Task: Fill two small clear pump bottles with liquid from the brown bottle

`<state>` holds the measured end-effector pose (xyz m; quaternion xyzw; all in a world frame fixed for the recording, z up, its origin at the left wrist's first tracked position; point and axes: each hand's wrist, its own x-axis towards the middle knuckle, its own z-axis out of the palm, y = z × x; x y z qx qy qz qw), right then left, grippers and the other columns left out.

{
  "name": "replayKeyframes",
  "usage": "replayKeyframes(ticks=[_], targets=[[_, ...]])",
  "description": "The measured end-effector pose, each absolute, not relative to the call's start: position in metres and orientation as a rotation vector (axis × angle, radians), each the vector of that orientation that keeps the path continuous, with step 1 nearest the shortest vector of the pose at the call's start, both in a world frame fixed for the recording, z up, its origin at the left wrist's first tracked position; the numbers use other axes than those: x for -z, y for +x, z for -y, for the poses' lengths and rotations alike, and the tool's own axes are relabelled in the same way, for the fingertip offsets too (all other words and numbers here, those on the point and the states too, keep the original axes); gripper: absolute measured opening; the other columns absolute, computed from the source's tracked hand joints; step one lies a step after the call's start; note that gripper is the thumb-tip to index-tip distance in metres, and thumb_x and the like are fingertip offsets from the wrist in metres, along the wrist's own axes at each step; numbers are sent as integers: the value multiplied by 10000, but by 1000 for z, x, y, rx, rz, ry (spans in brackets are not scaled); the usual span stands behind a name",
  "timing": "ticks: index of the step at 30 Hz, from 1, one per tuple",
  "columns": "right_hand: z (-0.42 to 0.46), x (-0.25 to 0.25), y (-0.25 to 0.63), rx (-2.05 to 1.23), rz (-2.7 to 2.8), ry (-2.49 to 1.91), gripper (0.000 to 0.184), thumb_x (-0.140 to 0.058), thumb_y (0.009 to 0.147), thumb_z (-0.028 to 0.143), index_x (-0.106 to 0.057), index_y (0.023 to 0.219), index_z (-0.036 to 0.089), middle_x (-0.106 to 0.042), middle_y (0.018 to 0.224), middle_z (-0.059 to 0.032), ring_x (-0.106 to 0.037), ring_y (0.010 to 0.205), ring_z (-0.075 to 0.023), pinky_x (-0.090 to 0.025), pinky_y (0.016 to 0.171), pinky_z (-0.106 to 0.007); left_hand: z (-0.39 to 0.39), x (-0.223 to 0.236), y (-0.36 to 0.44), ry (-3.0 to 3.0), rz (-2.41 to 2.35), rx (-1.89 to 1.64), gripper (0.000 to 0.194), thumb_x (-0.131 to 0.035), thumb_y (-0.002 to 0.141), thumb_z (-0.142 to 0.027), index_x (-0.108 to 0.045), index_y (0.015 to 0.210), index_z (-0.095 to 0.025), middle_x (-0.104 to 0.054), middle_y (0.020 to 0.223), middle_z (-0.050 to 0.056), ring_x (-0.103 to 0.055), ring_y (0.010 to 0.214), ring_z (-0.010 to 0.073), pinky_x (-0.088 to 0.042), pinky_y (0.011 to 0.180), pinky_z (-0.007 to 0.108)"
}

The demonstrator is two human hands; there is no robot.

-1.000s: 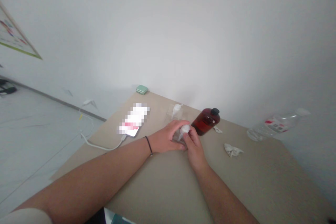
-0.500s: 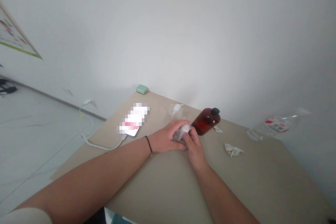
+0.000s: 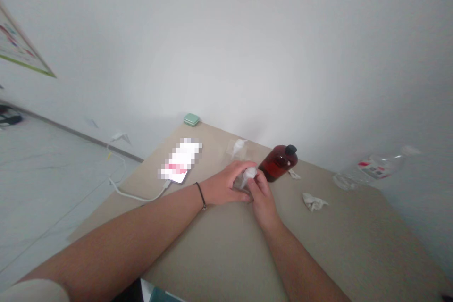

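Near the middle of the table, my left hand (image 3: 226,183) wraps round a clear pump bottle (image 3: 239,182), a dark bracelet on its wrist. My right hand (image 3: 262,196) closes its thumb and fingers on the white pump head (image 3: 250,173) at the top of that bottle. Much of the bottle is hidden behind my hands. Just beyond them stands a second clear pump bottle (image 3: 238,151) with a white pump. To the right of my fingers is a red-brown bottle (image 3: 279,163) with a black cap and dark liquid inside.
Left of my hands lies a lit phone (image 3: 182,160) on a white cable (image 3: 136,197). A small green case (image 3: 191,120) sits at the table's far corner. Crumpled tissue (image 3: 314,202) and a clear plastic bottle (image 3: 375,168) are on the right. A wall (image 3: 226,47) rises behind the table.
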<state>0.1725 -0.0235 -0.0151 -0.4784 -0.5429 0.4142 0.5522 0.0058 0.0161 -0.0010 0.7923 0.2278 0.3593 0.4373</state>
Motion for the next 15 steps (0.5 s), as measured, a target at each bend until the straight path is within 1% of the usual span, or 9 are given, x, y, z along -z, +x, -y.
replayKeyframes(ticks=[3,8,15], targets=[[23,16,173,-977,1288,-1127,325,-663,860,532,-649,1033,258,-628,985,-14,-590,954,-222,-471,908,-374,-16,0,6,1968,-573,-887,823,-768,770,-349,-361,1482,-288,-460,1468,100,-470,1371,294,-388,1181,441],[23,16,173,-982,1296,-1135,320,-653,874,531,-645,1048,263,-628,1010,-17,-588,981,-224,-467,923,-376,-16,-2,5,1996,-556,-911,790,-749,791,-318,-372,1479,-223,-473,1444,130,-470,1372,309,-379,1187,448],[25,15,172,-968,1294,-1140,357,-633,880,576,-648,1052,264,-627,1026,-16,-588,1008,-226,-460,950,-376,-16,0,6,1988,-539,-938,800,-778,780,-307,-390,1474,-223,-479,1449,147,-480,1361,327,-395,1173,482]])
